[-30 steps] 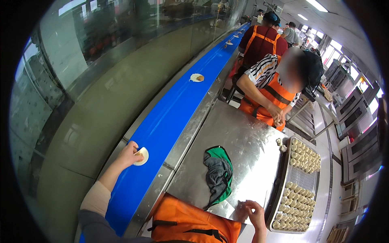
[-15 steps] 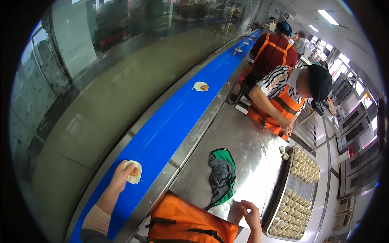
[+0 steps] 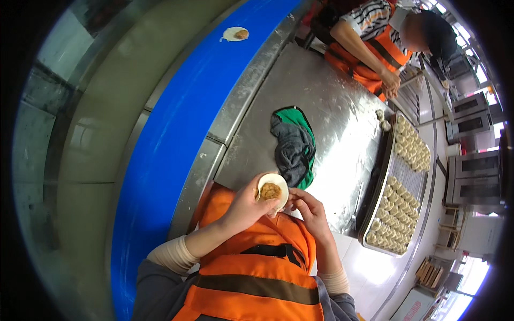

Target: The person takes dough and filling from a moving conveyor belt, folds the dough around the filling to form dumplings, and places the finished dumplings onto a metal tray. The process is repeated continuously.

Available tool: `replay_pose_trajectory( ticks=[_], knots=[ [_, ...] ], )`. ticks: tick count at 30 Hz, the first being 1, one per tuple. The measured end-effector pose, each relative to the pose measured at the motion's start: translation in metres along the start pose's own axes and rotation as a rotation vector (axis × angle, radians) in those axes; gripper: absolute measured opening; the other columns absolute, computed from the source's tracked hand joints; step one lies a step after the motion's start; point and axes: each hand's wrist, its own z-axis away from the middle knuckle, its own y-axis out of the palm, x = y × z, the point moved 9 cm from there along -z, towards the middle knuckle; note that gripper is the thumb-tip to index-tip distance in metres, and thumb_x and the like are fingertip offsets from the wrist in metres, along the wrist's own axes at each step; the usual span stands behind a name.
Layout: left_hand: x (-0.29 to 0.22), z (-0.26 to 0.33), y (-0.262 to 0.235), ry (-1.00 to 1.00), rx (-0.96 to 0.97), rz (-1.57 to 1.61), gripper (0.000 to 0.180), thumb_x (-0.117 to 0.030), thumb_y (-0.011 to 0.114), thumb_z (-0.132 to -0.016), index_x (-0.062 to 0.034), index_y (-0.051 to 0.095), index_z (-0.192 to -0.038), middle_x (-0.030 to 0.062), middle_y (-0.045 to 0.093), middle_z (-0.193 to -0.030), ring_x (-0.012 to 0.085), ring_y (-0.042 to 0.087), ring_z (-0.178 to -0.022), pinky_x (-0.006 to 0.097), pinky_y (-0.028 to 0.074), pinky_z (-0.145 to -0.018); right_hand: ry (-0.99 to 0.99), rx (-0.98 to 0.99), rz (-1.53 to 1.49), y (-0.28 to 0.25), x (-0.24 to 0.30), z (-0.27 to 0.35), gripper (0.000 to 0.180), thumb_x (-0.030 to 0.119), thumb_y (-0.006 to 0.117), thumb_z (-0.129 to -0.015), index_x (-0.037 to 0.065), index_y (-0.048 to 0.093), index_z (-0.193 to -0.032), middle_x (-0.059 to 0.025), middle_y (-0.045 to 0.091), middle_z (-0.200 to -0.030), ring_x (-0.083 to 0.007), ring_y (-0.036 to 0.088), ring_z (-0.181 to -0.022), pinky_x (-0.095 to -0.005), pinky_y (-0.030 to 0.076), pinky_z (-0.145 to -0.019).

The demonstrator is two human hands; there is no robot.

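A round, pale dumpling wrapper with a mound of brownish filling in its middle rests in my left hand, in front of my orange apron. My left fingers curl round it from the left and below. At its right edge is my right hand, its thumb and fingertips closed against the rim. Part of the right fingertips is hidden behind the wrapper. Another wrapper with filling lies on the blue conveyor belt, farther off to the left.
A grey and green cloth lies crumpled on the steel table. To the right, a tray carries rows of shaped dumplings; a few loose ones sit beside it. A co-worker in an orange apron works at the table's far end.
My left hand has brought the filled wrapper from the belt to in front of my body. My right hand has come up to meet it. The view has tilted down.
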Motion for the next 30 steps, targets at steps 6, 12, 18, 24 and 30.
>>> replay_pose_trajectory(
  ticks=[6, 12, 18, 24, 30],
  knots=[
    [0.021, 0.000, 0.027, 0.021, 0.072, -0.075, 0.046, -0.003, 0.070, -0.089, -0.0014, 0.050, -0.131, 0.0065, 0.060, -0.116, 0.0124, 0.059, -0.106, 0.029, 0.051, -0.092, 0.140, -0.135, -0.214, 0.000, -0.030, 0.007, 0.024, 0.014, 0.061, -0.101, 0.000, 0.062, -0.121, 0.0006, 0.066, -0.100, -0.0054, 0.059, -0.085, -0.0212, 0.049, -0.076],
    [0.033, 0.005, 0.026, 0.033, -0.067, -0.022, 0.034, -0.004, 0.071, -0.090, -0.0001, 0.056, -0.120, 0.0055, 0.061, -0.111, 0.0099, 0.060, -0.101, 0.027, 0.052, -0.086, 0.143, -0.200, -0.266, 0.001, -0.051, 0.008, 0.015, 0.010, 0.066, -0.097, 0.000, 0.065, -0.109, 0.0008, 0.067, -0.092, -0.0057, 0.060, -0.081, -0.0218, 0.050, -0.071],
    [0.086, 0.009, 0.014, -0.221, -0.074, -0.007, 0.033, 0.000, 0.064, -0.094, -0.0013, 0.054, -0.126, 0.0038, 0.062, -0.109, 0.0108, 0.062, -0.098, 0.027, 0.052, -0.085, -0.285, -0.301, 0.420, -0.003, 0.008, 0.013, 0.019, -0.001, 0.072, -0.088, -0.002, 0.066, -0.106, -0.0040, 0.067, -0.084, -0.0096, 0.063, -0.077, -0.0253, 0.051, -0.068],
    [0.024, 0.009, 0.026, 0.175, -0.173, -0.191, 0.024, -0.005, 0.067, -0.093, 0.0002, 0.059, -0.115, 0.0090, 0.065, -0.101, 0.0128, 0.064, -0.090, 0.027, 0.053, -0.077, 0.100, -0.302, -0.072, -0.010, -0.036, 0.012, 0.011, 0.001, 0.071, -0.090, -0.002, 0.068, -0.099, -0.0042, 0.066, -0.086, -0.0088, 0.062, -0.075, -0.0248, 0.051, -0.068],
    [0.075, 0.009, 0.016, -0.247, -0.054, 0.056, 0.031, -0.004, 0.066, -0.093, -0.0017, 0.059, -0.123, 0.0047, 0.064, -0.101, 0.0098, 0.062, -0.091, 0.025, 0.052, -0.078, -0.446, -0.284, 0.633, 0.002, 0.035, 0.016, 0.007, 0.000, 0.073, -0.085, -0.001, 0.067, -0.090, -0.0090, 0.065, -0.086, -0.0154, 0.063, -0.072, -0.0282, 0.050, -0.065]
  ],
)
